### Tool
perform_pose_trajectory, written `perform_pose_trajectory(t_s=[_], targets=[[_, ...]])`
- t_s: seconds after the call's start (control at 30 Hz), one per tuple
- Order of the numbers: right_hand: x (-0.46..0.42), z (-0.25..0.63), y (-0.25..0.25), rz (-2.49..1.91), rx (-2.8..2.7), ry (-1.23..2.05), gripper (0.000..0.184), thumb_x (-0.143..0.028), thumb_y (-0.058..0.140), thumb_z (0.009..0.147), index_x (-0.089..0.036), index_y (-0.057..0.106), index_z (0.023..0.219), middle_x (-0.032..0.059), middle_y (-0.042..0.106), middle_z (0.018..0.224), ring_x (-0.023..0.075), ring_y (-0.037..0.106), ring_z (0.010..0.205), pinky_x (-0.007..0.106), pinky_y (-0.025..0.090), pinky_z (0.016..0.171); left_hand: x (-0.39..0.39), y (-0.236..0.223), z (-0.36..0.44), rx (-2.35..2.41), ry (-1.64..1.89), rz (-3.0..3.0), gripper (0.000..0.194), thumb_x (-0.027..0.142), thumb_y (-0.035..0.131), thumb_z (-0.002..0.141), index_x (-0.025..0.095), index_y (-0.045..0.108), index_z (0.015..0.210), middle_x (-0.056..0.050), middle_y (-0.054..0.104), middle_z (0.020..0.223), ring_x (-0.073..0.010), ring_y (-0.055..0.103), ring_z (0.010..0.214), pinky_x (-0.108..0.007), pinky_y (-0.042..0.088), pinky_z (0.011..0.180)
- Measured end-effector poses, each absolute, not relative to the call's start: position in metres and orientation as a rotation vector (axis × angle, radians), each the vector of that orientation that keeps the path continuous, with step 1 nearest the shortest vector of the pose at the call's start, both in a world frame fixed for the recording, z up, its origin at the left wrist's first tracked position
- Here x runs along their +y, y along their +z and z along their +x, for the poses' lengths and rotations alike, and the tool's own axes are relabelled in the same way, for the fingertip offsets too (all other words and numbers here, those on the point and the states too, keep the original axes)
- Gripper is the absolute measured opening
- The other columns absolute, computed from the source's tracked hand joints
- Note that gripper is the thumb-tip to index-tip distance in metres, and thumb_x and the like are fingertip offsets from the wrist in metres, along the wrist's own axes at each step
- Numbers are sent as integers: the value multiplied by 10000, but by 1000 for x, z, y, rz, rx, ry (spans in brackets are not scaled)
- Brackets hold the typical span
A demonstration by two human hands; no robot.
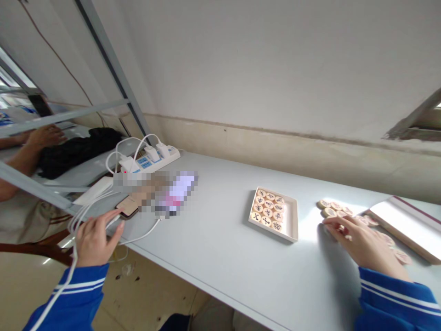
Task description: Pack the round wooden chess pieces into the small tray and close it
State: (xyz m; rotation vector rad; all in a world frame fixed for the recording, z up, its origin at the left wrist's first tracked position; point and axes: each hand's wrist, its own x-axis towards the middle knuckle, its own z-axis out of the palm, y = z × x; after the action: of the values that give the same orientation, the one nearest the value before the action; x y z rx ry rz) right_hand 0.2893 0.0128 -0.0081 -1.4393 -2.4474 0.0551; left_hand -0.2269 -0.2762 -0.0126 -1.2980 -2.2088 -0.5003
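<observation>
My left hand (98,239) is at the table's left edge, thumb and forefinger around the white plug of a charging cable (113,221) at the end of a phone (127,207). On the right, my right hand (358,239) reaches over a loose group of round wooden Chinese chess pieces (330,212). Its fingers are bent together on a piece among them, mostly hidden by the hand. Between the hands sits a shallow open box (291,220), its left part filled with rows of pieces marked with black characters, its right part showing bare bottom.
A second phone (181,188), blurred over, lies left of the box. Behind it is a white power strip (165,158) with several plugs and cables. A box lid (409,220) lies far right. Beyond a metal frame (113,59), another person's arms (25,156) rest near dark cloth.
</observation>
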Motion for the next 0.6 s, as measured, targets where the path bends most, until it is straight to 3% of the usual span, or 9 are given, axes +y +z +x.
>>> perform_pose_trajectory(t_s=[0.2,0.43,0.6], targets=[[14,290,-9,-1413,-2461,77,383,-466,312,795,-215,602,804,104,599,928,255,577,799,381,445,684,-248,-1,-223,-2377,-409,-1293,516,452,267,769,150,449,1145,-105,579,1087,-274,531,1059,-534,313,947],[14,289,-8,-1364,-2453,47,389,-461,308,801,-211,605,803,98,596,894,239,577,771,375,452,679,-216,19,-217,-2500,-379,-1303,587,503,357,744,123,412,1188,-177,534,1152,-313,500,1074,-487,423,855],[13,288,-6,-1356,-2446,63,400,-463,301,802,-213,612,794,113,599,890,257,574,778,382,453,660,-197,21,-217,-2588,-296,-1276,794,634,254,707,45,349,1231,-230,511,1136,-349,492,1088,-513,407,789]])
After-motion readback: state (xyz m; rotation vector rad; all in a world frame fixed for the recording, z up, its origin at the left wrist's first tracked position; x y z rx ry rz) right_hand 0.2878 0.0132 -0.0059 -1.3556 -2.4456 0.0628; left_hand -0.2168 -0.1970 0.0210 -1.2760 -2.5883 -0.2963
